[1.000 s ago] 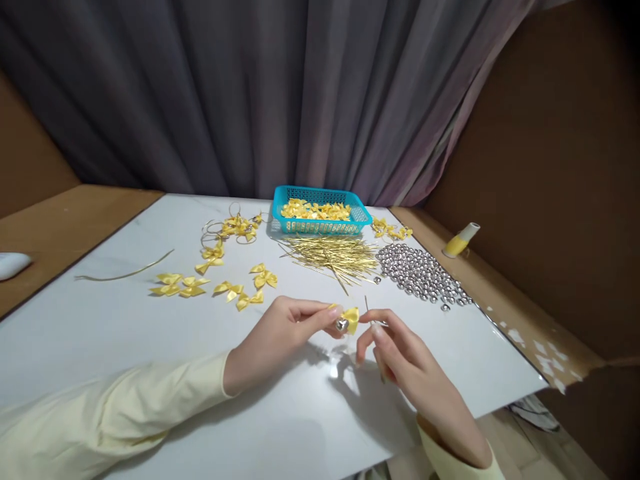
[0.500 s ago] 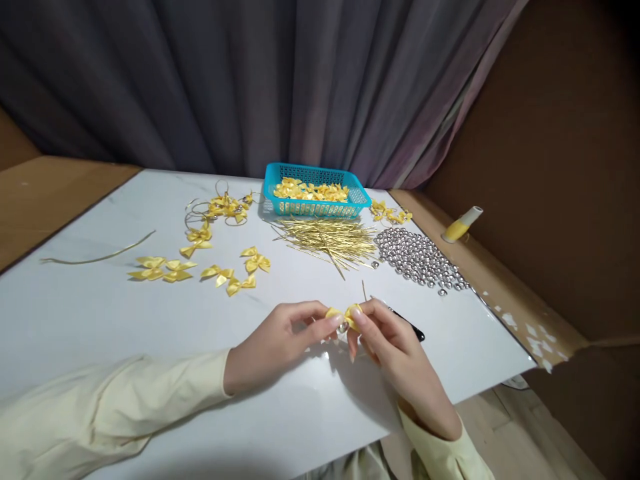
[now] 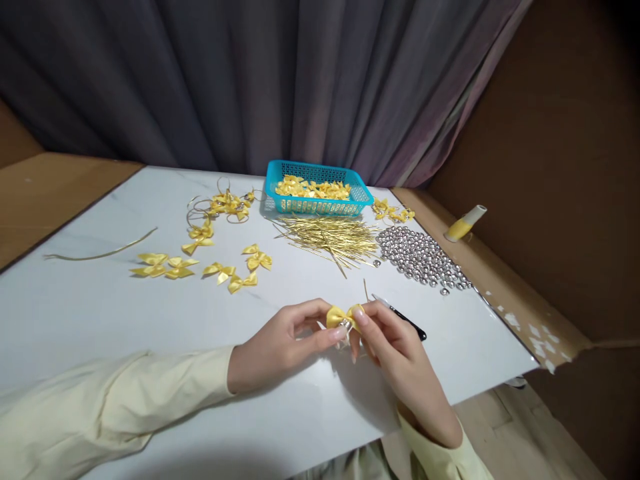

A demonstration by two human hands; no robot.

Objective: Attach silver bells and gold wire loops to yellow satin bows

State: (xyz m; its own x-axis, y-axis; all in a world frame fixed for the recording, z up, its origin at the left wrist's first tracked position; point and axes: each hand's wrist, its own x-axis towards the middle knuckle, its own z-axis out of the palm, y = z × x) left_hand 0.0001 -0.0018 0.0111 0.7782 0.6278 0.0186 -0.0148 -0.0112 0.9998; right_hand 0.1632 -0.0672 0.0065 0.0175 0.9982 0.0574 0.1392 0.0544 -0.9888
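Note:
Above the near part of the table, a yellow ribbon bow (image 3: 338, 315) is held between both hands. My left hand (image 3: 280, 343) pinches its left side, the thumb lying just below the knot. Fingers of my right hand (image 3: 395, 350) close on the bow's right loop, thumb on top. A small silver bell-like piece (image 3: 345, 324) shows under the knot, partly covered by my left thumb. From behind my right fingers a short gold tie (image 3: 365, 291) sticks up; its lower end is hidden. A black-handled tool with a pale tip (image 3: 400, 316) lies just beyond my right hand.
A blue basket (image 3: 320, 205) of yellow bows stands at the back. Before it lie gold ties (image 3: 327, 240), with silver pieces (image 3: 420, 257) to their right. Loose bows (image 3: 163, 265) and a single tie (image 3: 103, 255) lie left. A yellow-and-white tube (image 3: 465, 223) is at the right edge.
The bow has turned so that more of its left loop and knot show. My left thumb now covers more of the silver piece. Both hands keep hold.

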